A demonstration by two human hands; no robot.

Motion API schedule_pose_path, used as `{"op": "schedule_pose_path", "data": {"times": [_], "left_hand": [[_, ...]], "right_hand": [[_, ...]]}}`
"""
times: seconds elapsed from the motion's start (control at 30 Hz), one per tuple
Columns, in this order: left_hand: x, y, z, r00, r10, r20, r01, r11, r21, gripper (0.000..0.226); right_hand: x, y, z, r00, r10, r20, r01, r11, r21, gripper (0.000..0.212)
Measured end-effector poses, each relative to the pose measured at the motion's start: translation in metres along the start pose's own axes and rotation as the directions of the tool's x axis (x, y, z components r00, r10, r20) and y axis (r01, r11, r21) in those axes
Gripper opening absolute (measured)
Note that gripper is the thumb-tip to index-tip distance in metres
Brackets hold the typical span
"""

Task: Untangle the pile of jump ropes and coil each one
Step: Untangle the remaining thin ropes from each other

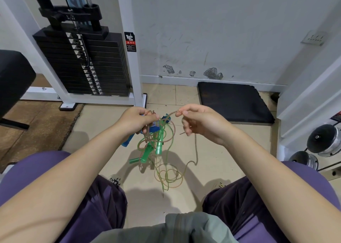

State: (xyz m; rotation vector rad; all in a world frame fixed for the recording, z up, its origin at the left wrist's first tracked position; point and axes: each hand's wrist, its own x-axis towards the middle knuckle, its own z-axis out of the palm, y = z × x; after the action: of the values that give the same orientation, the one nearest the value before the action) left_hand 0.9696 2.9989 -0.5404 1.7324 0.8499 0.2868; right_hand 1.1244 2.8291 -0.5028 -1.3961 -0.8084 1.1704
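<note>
A tangle of thin jump ropes (158, 135) hangs in the air between my knees, brownish and green strands knotted together. My left hand (136, 121) grips the top of the bundle, fingers curled round the strands and a blue handle (150, 129). My right hand (201, 123) pinches a brownish rope strand (170, 113) between thumb and forefinger, held out to the right of the bundle. Green handles (159, 144) dangle below the knot. Loose loops of rope (168, 177) trail on the floor tiles.
A weight-stack machine (83, 62) with a white frame stands at the back left, with a black padded seat (13, 80) at the far left. A black floor mat (234, 102) lies by the wall. Chrome dumbbells (323, 141) sit at the right.
</note>
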Motion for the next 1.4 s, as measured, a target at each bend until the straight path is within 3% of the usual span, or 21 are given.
{"op": "schedule_pose_path", "data": {"times": [0.1,0.27,0.43,0.57,0.63,0.77,0.93,1.03,1.27,1.33,1.4], "left_hand": [[0.000,0.000,0.000,0.999,-0.006,0.036,0.005,1.000,0.027,0.047],[0.000,-0.003,0.000,0.998,-0.004,0.067,-0.002,0.995,0.095,0.083],[0.000,-0.001,0.001,0.997,0.008,0.073,-0.017,0.992,0.125,0.038],[-0.002,0.004,-0.001,0.996,0.013,0.085,-0.023,0.993,0.116,0.017],[-0.004,0.006,-0.002,0.996,0.013,0.084,-0.021,0.995,0.096,0.016],[-0.006,0.007,-0.003,0.995,0.004,0.101,-0.006,1.000,0.016,0.015],[-0.008,0.008,-0.001,0.986,-0.014,0.166,0.028,0.996,-0.080,0.019],[-0.008,0.009,-0.001,0.987,-0.010,0.160,0.030,0.992,-0.122,0.008],[-0.003,0.001,0.001,0.999,-0.042,0.013,0.040,0.988,0.150,0.018],[-0.003,0.000,-0.002,0.996,-0.056,0.076,0.039,0.979,0.200,0.026],[-0.006,0.002,-0.006,0.967,-0.085,0.239,0.015,0.960,0.281,0.034]], "right_hand": [[0.001,-0.002,0.001,1.000,0.004,-0.011,-0.003,0.997,0.077,0.020],[-0.001,-0.004,0.000,1.000,0.012,0.002,-0.012,0.999,-0.045,0.022],[-0.004,-0.003,0.003,1.000,-0.011,0.010,0.012,0.994,-0.107,0.020],[-0.001,-0.001,0.003,0.989,0.038,-0.142,-0.057,0.989,-0.140,0.018],[0.001,0.001,0.002,0.975,0.097,-0.198,-0.139,0.968,-0.210,0.020],[0.003,0.004,0.002,0.966,0.209,-0.151,-0.245,0.927,-0.283,0.023],[0.003,0.009,0.008,0.990,0.082,-0.117,-0.110,0.959,-0.261,0.011],[0.002,0.007,0.008,0.990,0.040,-0.135,-0.089,0.920,-0.382,0.012],[0.001,-0.002,-0.001,0.985,-0.005,-0.172,-0.103,0.785,-0.610,0.015],[-0.001,-0.003,-0.006,0.987,0.020,-0.159,-0.122,0.738,-0.664,0.014],[-0.004,-0.006,-0.009,0.993,0.074,-0.089,-0.114,0.749,-0.652,0.016]]}}
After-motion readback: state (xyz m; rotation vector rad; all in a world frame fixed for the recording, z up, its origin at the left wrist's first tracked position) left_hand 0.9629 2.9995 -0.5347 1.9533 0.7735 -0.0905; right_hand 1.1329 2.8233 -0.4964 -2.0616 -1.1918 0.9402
